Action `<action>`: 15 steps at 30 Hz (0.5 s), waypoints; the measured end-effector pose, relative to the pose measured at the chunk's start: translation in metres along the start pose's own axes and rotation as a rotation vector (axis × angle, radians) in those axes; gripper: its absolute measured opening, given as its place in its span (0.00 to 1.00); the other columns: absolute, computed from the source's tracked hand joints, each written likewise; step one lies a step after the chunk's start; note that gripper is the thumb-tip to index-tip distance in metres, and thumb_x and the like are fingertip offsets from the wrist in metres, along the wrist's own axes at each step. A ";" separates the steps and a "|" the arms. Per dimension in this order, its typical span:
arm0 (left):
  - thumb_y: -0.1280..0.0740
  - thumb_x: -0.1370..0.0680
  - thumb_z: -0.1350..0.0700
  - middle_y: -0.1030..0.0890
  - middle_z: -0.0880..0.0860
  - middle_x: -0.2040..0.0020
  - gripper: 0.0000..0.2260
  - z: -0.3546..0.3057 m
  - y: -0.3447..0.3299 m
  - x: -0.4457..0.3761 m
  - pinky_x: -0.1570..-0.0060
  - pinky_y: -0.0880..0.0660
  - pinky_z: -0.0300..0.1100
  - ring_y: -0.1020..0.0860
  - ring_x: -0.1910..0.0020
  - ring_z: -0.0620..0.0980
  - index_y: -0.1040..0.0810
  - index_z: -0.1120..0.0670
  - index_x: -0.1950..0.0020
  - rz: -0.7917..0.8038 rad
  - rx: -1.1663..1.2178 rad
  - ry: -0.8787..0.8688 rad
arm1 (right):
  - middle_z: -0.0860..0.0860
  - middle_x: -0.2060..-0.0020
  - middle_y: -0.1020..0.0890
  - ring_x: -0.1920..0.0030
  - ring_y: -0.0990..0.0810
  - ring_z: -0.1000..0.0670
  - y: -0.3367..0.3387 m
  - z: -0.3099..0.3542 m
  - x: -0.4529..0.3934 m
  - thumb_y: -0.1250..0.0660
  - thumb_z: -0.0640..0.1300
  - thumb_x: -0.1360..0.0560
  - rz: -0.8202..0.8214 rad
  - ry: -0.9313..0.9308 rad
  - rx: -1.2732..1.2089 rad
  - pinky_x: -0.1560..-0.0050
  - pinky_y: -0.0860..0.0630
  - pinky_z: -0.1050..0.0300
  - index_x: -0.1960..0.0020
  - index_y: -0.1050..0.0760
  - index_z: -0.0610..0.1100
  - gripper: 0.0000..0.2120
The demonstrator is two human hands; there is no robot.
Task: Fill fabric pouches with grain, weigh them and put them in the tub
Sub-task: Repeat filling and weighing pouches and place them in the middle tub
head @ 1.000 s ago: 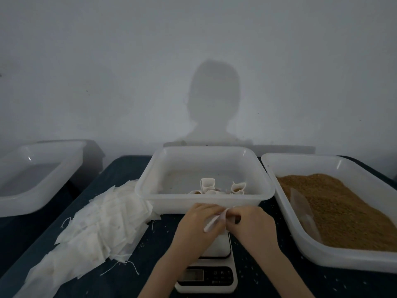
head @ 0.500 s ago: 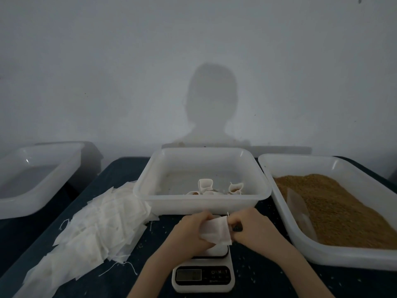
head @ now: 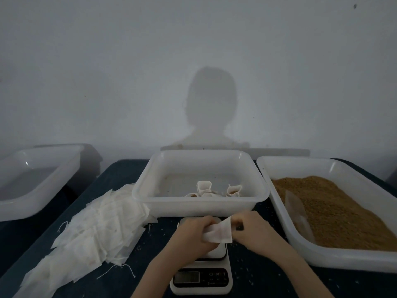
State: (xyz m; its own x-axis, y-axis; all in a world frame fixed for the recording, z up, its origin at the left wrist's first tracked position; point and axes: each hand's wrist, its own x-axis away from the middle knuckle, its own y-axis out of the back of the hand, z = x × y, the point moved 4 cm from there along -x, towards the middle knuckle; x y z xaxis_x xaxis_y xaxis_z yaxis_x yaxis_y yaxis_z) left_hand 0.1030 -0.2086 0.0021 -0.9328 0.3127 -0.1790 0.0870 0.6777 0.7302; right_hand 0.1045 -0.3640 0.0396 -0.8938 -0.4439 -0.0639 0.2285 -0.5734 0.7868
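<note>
Both hands hold one white fabric pouch (head: 220, 234) above the small white scale (head: 202, 276). My left hand (head: 193, 235) grips its left side and my right hand (head: 250, 231) pinches its right edge. Behind them stands the middle white tub (head: 199, 206) with a few filled pouches (head: 204, 188) inside. A larger tub (head: 300, 252) on the right holds brown grain (head: 335, 209) with a clear scoop (head: 297, 214) lying in it. A heap of flat empty pouches (head: 94, 231) lies on the left.
Everything sits on a dark blue table (head: 133, 168). An empty white tub (head: 36, 181) stands lower at the far left, beyond the table's edge. Loose grains are scattered around the scale. A pale wall closes the back.
The pouch was edge-on between my fingers a second ago; it now faces me flat and spread wider. Both hands have shifted slightly towards me over the scale.
</note>
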 end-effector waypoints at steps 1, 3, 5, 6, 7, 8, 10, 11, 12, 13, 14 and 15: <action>0.33 0.29 0.47 0.24 0.32 0.66 0.09 -0.001 0.000 0.000 0.66 0.35 0.25 0.26 0.65 0.32 0.28 0.31 0.63 0.001 0.014 -0.006 | 0.57 0.70 0.21 0.73 0.28 0.60 0.001 -0.001 0.000 0.34 0.55 0.27 0.000 -0.006 0.024 0.69 0.36 0.66 0.63 0.22 0.64 0.07; 0.32 0.28 0.45 0.23 0.33 0.65 0.08 -0.002 -0.001 -0.001 0.67 0.34 0.25 0.26 0.66 0.33 0.27 0.30 0.62 0.011 0.021 -0.011 | 0.59 0.72 0.23 0.73 0.29 0.61 0.003 -0.001 0.001 0.35 0.56 0.27 0.017 0.005 0.025 0.71 0.37 0.66 0.67 0.24 0.66 0.11; 0.32 0.30 0.41 0.22 0.34 0.62 0.04 -0.003 -0.002 -0.004 0.64 0.31 0.28 0.24 0.63 0.34 0.26 0.33 0.57 0.022 0.020 0.006 | 0.58 0.75 0.27 0.75 0.32 0.59 0.005 -0.003 0.001 0.36 0.56 0.27 0.028 0.006 0.024 0.71 0.39 0.65 0.70 0.26 0.58 0.13; 0.33 0.31 0.38 0.21 0.35 0.59 0.08 -0.002 -0.003 -0.005 0.61 0.28 0.30 0.23 0.60 0.34 0.25 0.35 0.54 0.028 0.014 0.019 | 0.56 0.74 0.27 0.74 0.33 0.58 0.005 -0.004 0.001 0.36 0.56 0.27 0.027 0.010 0.039 0.70 0.39 0.64 0.70 0.27 0.55 0.14; 0.33 0.33 0.37 0.20 0.36 0.56 0.13 -0.002 -0.005 -0.005 0.57 0.25 0.32 0.23 0.57 0.35 0.25 0.37 0.50 0.041 0.011 0.037 | 0.54 0.73 0.27 0.74 0.33 0.58 0.006 -0.004 0.001 0.36 0.57 0.28 0.025 0.022 0.051 0.70 0.38 0.64 0.70 0.27 0.54 0.14; 0.33 0.34 0.36 0.20 0.37 0.54 0.17 -0.001 -0.007 -0.007 0.53 0.24 0.34 0.23 0.55 0.35 0.25 0.39 0.48 0.055 0.011 0.052 | 0.54 0.71 0.25 0.73 0.31 0.58 0.007 -0.003 0.003 0.36 0.58 0.29 0.025 0.034 0.047 0.69 0.36 0.64 0.70 0.28 0.57 0.12; 0.34 0.35 0.37 0.20 0.38 0.54 0.18 -0.002 -0.009 -0.009 0.50 0.24 0.37 0.23 0.54 0.36 0.25 0.40 0.47 0.077 -0.004 0.056 | 0.54 0.67 0.21 0.69 0.27 0.59 0.007 -0.003 0.004 0.37 0.63 0.34 0.031 0.050 -0.015 0.66 0.31 0.64 0.67 0.27 0.62 0.08; 0.35 0.34 0.38 0.21 0.38 0.56 0.17 -0.003 -0.009 -0.010 0.51 0.24 0.37 0.24 0.55 0.36 0.24 0.41 0.47 0.081 -0.026 0.058 | 0.55 0.65 0.20 0.67 0.25 0.60 0.008 -0.003 0.005 0.37 0.64 0.35 0.031 0.057 -0.041 0.65 0.30 0.64 0.66 0.26 0.62 0.08; 0.36 0.33 0.39 0.22 0.38 0.58 0.16 -0.003 -0.009 -0.011 0.52 0.24 0.37 0.24 0.56 0.36 0.24 0.42 0.48 0.079 -0.047 0.054 | 0.55 0.64 0.20 0.66 0.25 0.60 0.009 -0.004 0.005 0.36 0.63 0.35 0.026 0.064 -0.049 0.63 0.29 0.64 0.64 0.25 0.62 0.07; 0.36 0.32 0.40 0.22 0.39 0.59 0.14 -0.002 -0.008 -0.012 0.53 0.25 0.37 0.25 0.57 0.37 0.24 0.43 0.50 0.074 -0.060 0.046 | 0.55 0.64 0.20 0.65 0.24 0.59 0.011 -0.005 0.006 0.34 0.60 0.32 0.021 0.068 -0.051 0.62 0.28 0.61 0.63 0.24 0.60 0.05; 0.36 0.32 0.41 0.23 0.39 0.61 0.12 -0.001 -0.008 -0.012 0.55 0.26 0.37 0.25 0.59 0.37 0.23 0.44 0.51 0.065 -0.055 0.041 | 0.55 0.63 0.20 0.64 0.24 0.58 0.012 -0.006 0.006 0.32 0.56 0.30 0.019 0.071 -0.056 0.60 0.27 0.58 0.62 0.22 0.58 0.04; 0.36 0.31 0.42 0.23 0.39 0.62 0.10 -0.001 -0.008 -0.012 0.57 0.27 0.37 0.26 0.61 0.37 0.23 0.44 0.53 0.057 -0.039 0.032 | 0.54 0.62 0.20 0.62 0.23 0.56 0.014 -0.006 0.007 0.32 0.53 0.28 0.020 0.076 -0.072 0.58 0.26 0.56 0.60 0.20 0.54 0.05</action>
State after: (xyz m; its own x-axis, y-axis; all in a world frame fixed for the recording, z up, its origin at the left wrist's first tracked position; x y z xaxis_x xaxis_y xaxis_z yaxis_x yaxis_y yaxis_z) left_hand 0.1133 -0.2183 -0.0009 -0.9375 0.3282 -0.1155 0.1275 0.6329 0.7637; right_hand 0.1042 -0.3790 0.0460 -0.8575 -0.5051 -0.0975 0.2752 -0.6106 0.7426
